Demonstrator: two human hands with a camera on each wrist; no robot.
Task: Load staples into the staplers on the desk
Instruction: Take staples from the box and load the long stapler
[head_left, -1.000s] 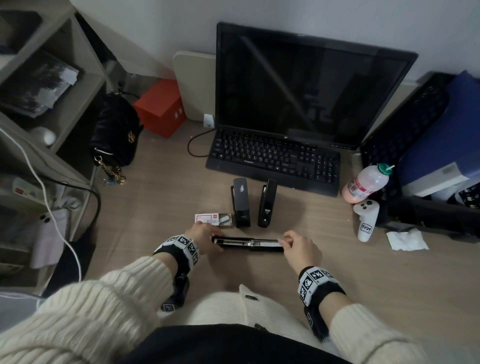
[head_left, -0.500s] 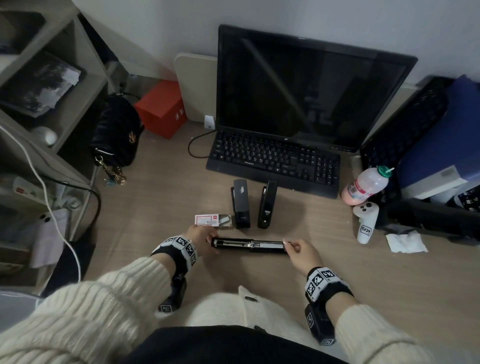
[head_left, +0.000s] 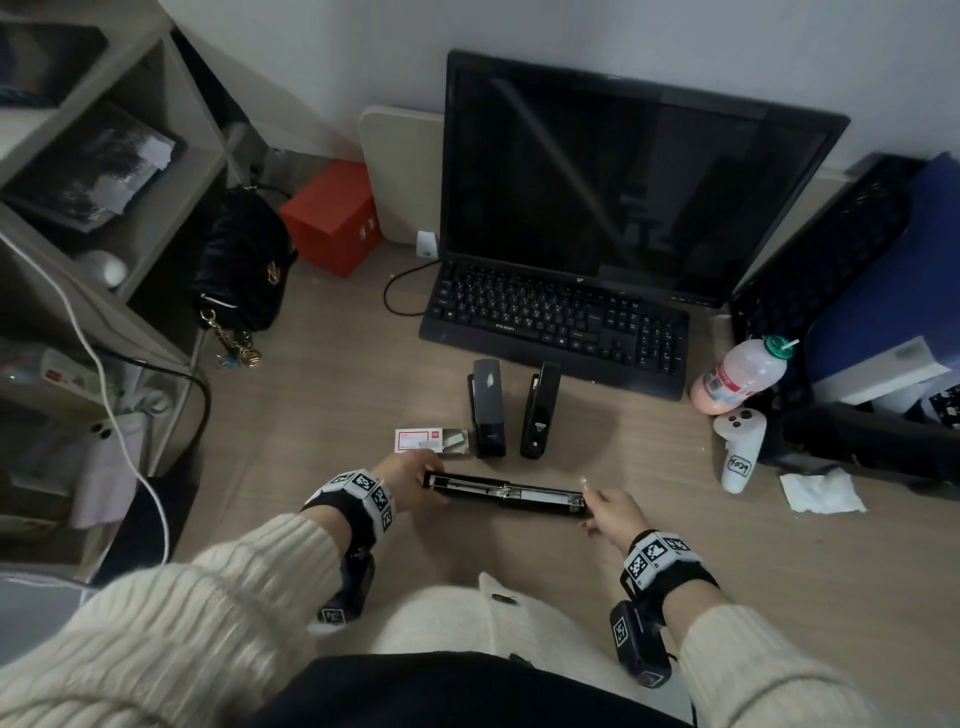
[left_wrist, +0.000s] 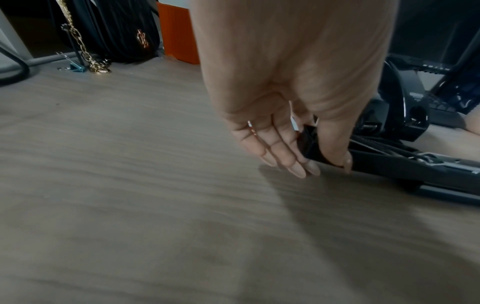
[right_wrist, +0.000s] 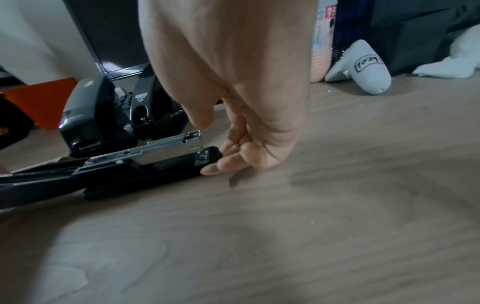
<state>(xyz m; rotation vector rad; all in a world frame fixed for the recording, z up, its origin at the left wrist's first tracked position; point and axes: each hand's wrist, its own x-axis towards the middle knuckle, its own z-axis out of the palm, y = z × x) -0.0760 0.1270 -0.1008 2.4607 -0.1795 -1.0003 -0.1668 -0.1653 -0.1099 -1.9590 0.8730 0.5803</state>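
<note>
We hold the opened stapler (head_left: 504, 493) flat, just before the keyboard (head_left: 556, 322). Left hand (head_left: 410, 475) pinches one end, right hand (head_left: 613, 514) fingertips loosely touch the other. Rigid, hinged, light: take it by the ends.

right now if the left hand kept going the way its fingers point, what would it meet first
Probably the staple box: the left hand, pinching the opened stapler at its end, points toward it; depth unclear.

Looks like a cramped office corner: wood-grain desk (head_left: 322, 395) with a dark monitor (head_left: 623, 182), black keyboard (head_left: 550, 322), staplers (head_left: 511, 410), and cluttered shelves (head_left: 78, 171) alongside.
</note>
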